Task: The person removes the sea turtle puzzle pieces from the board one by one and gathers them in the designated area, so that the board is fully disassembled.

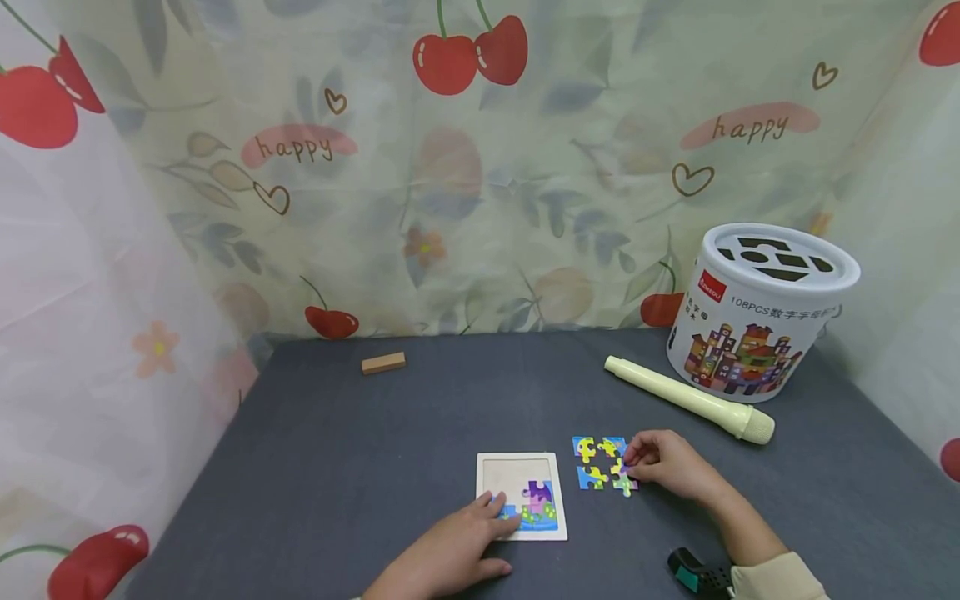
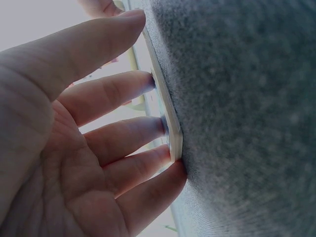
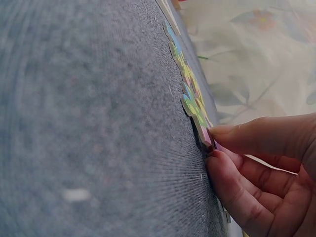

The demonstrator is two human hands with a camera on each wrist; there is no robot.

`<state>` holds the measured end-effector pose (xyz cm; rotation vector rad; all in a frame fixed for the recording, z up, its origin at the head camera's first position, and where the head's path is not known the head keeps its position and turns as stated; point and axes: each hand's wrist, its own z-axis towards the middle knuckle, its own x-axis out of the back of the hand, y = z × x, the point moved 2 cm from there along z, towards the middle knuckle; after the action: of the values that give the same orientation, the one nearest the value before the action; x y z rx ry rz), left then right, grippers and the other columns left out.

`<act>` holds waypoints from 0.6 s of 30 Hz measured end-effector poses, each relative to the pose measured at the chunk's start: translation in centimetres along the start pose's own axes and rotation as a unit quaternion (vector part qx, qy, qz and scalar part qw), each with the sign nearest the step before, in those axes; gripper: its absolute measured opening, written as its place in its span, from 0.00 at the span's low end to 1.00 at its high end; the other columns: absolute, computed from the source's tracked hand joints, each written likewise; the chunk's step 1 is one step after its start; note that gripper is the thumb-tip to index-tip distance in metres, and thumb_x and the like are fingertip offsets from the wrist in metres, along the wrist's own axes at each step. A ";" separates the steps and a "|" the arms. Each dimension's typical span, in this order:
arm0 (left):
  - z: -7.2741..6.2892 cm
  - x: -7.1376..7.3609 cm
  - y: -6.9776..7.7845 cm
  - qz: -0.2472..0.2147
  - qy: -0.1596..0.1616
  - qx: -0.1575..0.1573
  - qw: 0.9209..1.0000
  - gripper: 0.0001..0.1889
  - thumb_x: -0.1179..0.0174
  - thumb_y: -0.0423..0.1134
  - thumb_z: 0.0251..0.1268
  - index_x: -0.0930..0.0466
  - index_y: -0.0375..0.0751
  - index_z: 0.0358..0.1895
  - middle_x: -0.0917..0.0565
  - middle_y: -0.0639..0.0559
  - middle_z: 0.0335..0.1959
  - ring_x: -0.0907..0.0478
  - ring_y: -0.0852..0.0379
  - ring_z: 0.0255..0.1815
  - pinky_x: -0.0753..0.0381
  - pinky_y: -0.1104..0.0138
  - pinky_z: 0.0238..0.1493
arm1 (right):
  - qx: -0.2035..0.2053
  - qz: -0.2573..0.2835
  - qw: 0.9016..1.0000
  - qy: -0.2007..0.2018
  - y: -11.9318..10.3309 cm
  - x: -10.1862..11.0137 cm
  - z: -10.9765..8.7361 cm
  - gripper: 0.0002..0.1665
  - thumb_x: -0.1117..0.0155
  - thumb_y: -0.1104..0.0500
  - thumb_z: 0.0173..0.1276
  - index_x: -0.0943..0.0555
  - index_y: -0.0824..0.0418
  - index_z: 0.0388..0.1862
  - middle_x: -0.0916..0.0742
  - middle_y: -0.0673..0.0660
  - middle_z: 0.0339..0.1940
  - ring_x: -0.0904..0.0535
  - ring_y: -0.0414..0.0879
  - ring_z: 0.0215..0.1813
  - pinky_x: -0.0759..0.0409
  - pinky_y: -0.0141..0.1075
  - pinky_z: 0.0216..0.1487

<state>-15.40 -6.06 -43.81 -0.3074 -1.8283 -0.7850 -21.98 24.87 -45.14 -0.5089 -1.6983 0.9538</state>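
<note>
My left hand (image 1: 459, 546) rests on the near left part of a square white puzzle tray (image 1: 510, 471), fingers spread and reaching over its rim. Several joined pieces (image 1: 536, 512) in blue, purple and pink fill the tray's lower right. In the left wrist view, the fingertips touch the tray's edge (image 2: 170, 118). To the right of the tray, my right hand (image 1: 675, 467) pinches the edge of a jigsaw piece (image 3: 201, 129) between thumb and finger, low over the table. That piece lies at the near right of a small group of blue and yellow pieces (image 1: 592, 477).
A pale yellow toy microphone (image 1: 690, 398) lies slanted behind my right hand. Behind it stands a white bucket (image 1: 750, 317) with shape holes in its lid. A small wooden block (image 1: 383, 363) sits at the back left. Printed curtains (image 1: 465, 208) border the dark table (image 1: 337, 467).
</note>
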 end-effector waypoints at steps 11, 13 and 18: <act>0.0 0.0 0.0 -0.001 -0.003 0.002 1.000 0.27 0.37 0.50 0.57 0.26 0.54 0.61 0.32 0.46 0.68 0.37 0.47 0.70 0.31 0.58 0.63 | 0.006 -0.014 1.000 0.000 -0.2 0.0 -0.2 0.06 0.39 0.69 0.58 0.22 0.68 0.35 0.17 0.56 0.32 0.26 0.37 0.29 0.26 0.29 0.29; 0.0 0.0 0.0 0.000 -0.003 0.001 1.000 0.27 0.37 0.50 0.57 0.26 0.54 0.61 0.32 0.46 0.67 0.37 0.47 0.70 0.31 0.58 0.63 | 0.004 -0.018 1.000 0.000 -0.2 0.0 -0.2 0.06 0.39 0.70 0.57 0.22 0.68 0.35 0.17 0.56 0.32 0.26 0.37 0.30 0.26 0.30 0.29; 0.0 0.0 0.0 0.005 0.005 -0.002 1.000 0.27 0.37 0.51 0.56 0.26 0.54 0.61 0.31 0.46 0.67 0.36 0.47 0.69 0.30 0.58 0.63 | 0.006 -0.035 0.999 0.002 -0.2 0.0 -0.3 0.06 0.39 0.70 0.57 0.21 0.66 0.34 0.17 0.55 0.31 0.26 0.37 0.29 0.27 0.30 0.29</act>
<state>-15.38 -6.06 -43.83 -0.3135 -1.8145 -0.7830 -21.70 24.79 -44.94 -0.4390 -1.6947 0.9116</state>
